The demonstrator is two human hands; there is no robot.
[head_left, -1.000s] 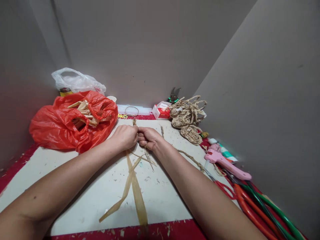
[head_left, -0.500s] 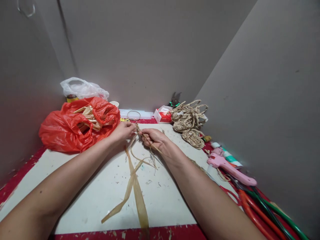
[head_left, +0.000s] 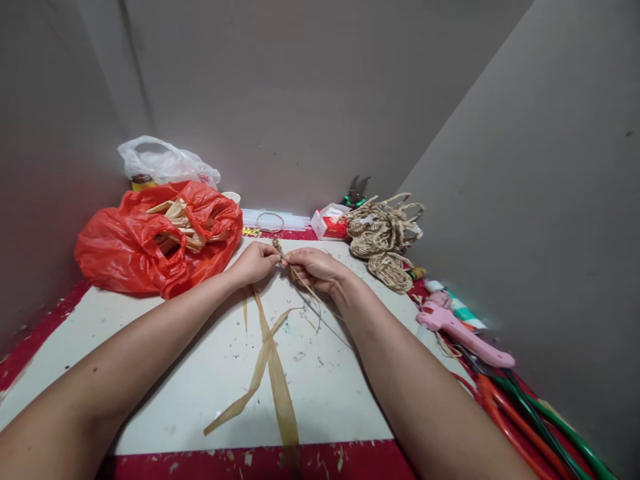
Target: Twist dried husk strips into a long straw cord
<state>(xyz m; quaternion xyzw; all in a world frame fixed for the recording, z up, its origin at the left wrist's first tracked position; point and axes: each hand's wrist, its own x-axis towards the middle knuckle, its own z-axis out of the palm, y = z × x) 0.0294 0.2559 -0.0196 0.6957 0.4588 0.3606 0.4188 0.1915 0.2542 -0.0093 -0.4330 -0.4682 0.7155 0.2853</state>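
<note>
From my head view, my two hands meet over the middle of the table's (head_left: 363, 460) far half, above a white sheet (head_left: 195, 407). My left hand (head_left: 257, 262) pinches a short twisted cord (head_left: 277, 245) between thumb and finger; its knobbly tip pokes up toward the far edge. My right hand (head_left: 317, 268), just beside it, grips the thin strands (head_left: 315, 293), which trail out toward the near right corner.

As I judge it, only that short tip is worked tight; the lengths below my fingers hang loose and untwisted. Two flat strips (head_left: 283, 393) lie crossed on the sheet, apparently unworked, one running over the sheet's near border.

Toward the far left corner, a red bag (head_left: 120, 253) holds more pale strips. By the far right corner sit rope coils (head_left: 390, 270), seemingly finished twisting. A pink glue gun (head_left: 465, 337) lies along the right edge.
</note>
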